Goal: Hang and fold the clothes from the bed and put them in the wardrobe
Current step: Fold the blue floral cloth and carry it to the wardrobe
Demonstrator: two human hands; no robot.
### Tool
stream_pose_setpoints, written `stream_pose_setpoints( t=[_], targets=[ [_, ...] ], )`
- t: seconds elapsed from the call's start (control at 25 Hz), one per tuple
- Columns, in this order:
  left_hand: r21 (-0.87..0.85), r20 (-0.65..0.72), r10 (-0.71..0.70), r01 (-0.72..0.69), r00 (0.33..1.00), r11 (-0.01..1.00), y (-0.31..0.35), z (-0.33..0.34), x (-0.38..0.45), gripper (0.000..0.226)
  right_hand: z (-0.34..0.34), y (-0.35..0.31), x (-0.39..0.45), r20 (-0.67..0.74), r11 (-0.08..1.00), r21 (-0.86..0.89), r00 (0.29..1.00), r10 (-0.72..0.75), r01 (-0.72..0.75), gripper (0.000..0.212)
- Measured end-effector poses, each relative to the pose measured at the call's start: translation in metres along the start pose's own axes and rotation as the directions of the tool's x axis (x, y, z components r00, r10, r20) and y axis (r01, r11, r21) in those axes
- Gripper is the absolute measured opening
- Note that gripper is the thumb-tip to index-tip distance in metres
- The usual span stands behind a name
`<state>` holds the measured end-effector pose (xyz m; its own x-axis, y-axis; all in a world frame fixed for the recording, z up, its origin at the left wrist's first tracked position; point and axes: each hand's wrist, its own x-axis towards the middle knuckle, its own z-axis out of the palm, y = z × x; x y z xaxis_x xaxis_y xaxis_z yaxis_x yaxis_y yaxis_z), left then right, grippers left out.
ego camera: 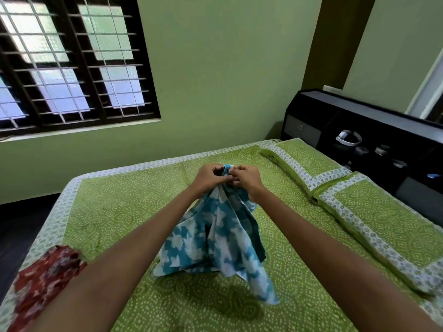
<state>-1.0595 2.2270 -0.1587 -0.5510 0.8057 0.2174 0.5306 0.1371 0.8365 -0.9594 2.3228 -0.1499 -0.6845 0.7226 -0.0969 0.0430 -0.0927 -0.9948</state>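
A blue and white patterned garment hangs bunched above the green bed, its lower folds trailing onto the sheet. My left hand and my right hand are close together at its top edge, both pinching the cloth with curled fingers. A red patterned garment lies at the bed's near left edge, partly behind my left forearm.
Two green pillows lie along the right side by a dark headboard with small items on its shelf. A barred window is in the left wall. Dark floor shows at the left.
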Motion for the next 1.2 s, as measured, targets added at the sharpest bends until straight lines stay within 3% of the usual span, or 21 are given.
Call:
stream_pose_setpoints(
  t=[0.08, 0.16, 0.24, 0.28, 0.36, 0.4, 0.56, 0.64, 0.68, 0.8, 0.92, 1.0, 1.08, 1.12, 1.16, 1.2],
  targets=[
    [0.099, -0.059, 0.047, -0.041, 0.997, 0.994, 0.003, -0.002, 0.006, 0.019, -0.003, -0.009, 0.001, 0.028, 0.994, 0.11, 1.0, 0.012, -0.015, 0.023],
    [0.165, -0.128, 0.098, -0.076, 0.987, 0.983, 0.009, -0.001, 0.01, 0.019, -0.006, -0.015, 0.0, 0.066, 0.994, 0.111, 0.998, -0.024, 0.017, 0.018],
    [0.19, -0.172, 0.121, -0.087, 0.978, 0.978, 0.011, -0.001, 0.018, 0.017, -0.007, -0.021, 0.003, 0.07, 0.992, -0.052, 0.992, -0.109, 0.112, 0.006],
    [0.198, -0.169, 0.127, -0.093, 0.977, 0.976, 0.011, -0.004, 0.022, 0.018, -0.011, -0.024, 0.009, 0.066, 0.949, -0.247, 0.98, -0.187, 0.198, 0.009],
    [0.149, -0.152, 0.131, -0.109, 0.98, 0.983, 0.015, -0.013, 0.027, 0.014, -0.024, -0.033, 0.022, 0.172, 0.645, -0.693, 0.942, -0.286, 0.323, 0.026],
    [0.076, -0.146, 0.115, -0.105, 0.983, 0.992, 0.02, -0.021, 0.029, 0.014, -0.03, -0.036, 0.027, 0.255, 0.48, -0.806, 0.935, -0.245, 0.346, 0.036],
    [-0.119, -0.169, 0.069, -0.09, 0.983, 0.989, 0.032, -0.051, 0.04, 0.027, -0.049, -0.024, 0.042, 0.392, 0.148, -0.909, 0.92, -0.021, 0.391, 0.073],
    [-0.131, -0.223, 0.035, -0.066, 0.974, 0.989, 0.026, -0.067, 0.044, 0.024, -0.061, -0.017, 0.052, 0.383, -0.03, -0.924, 0.923, -0.029, 0.382, 0.061],
    [-0.117, -0.235, 0.019, -0.048, 0.972, 0.992, 0.02, -0.075, 0.045, 0.021, -0.067, -0.017, 0.056, 0.373, -0.047, -0.927, 0.927, -0.031, 0.371, 0.053],
    [-0.049, -0.204, -0.02, 0.011, 0.979, 0.999, -0.001, -0.092, 0.043, 0.008, -0.077, -0.027, 0.062, 0.404, 0.043, -0.913, 0.914, -0.04, 0.406, 0.036],
    [0.022, -0.294, -0.064, 0.074, 0.954, 0.997, -0.012, -0.094, 0.043, 0.023, -0.069, -0.053, 0.055, 0.492, 0.048, -0.865, 0.862, -0.122, 0.5, 0.024],
    [-0.052, -0.377, -0.085, 0.07, 0.923, 0.996, -0.012, -0.097, 0.046, 0.021, -0.061, -0.073, 0.046, 0.591, -0.051, -0.798, 0.763, -0.262, 0.6, 0.019],
    [-0.195, -0.385, -0.081, 0.005, 0.919, 0.981, -0.003, -0.1, 0.051, 0.011, -0.051, -0.083, 0.035, 0.711, -0.21, -0.678, 0.555, -0.433, 0.705, 0.01],
    [-0.237, -0.368, -0.07, -0.021, 0.927, 0.971, 0.004, -0.1, 0.054, 0.008, -0.044, -0.085, 0.028, 0.728, -0.212, -0.628, 0.469, -0.5, 0.749, 0.008],
    [-0.252, -0.346, -0.054, -0.037, 0.937, 0.967, 0.012, -0.097, 0.056, 0.006, -0.035, -0.086, 0.02, 0.709, -0.139, -0.603, 0.447, -0.545, 0.786, 0.01],
    [-0.258, -0.329, -0.035, -0.054, 0.944, 0.965, 0.02, -0.092, 0.057, 0.006, -0.025, -0.085, 0.016, 0.667, 0.004, -0.599, 0.501, -0.551, 0.801, 0.015]
  ],
)
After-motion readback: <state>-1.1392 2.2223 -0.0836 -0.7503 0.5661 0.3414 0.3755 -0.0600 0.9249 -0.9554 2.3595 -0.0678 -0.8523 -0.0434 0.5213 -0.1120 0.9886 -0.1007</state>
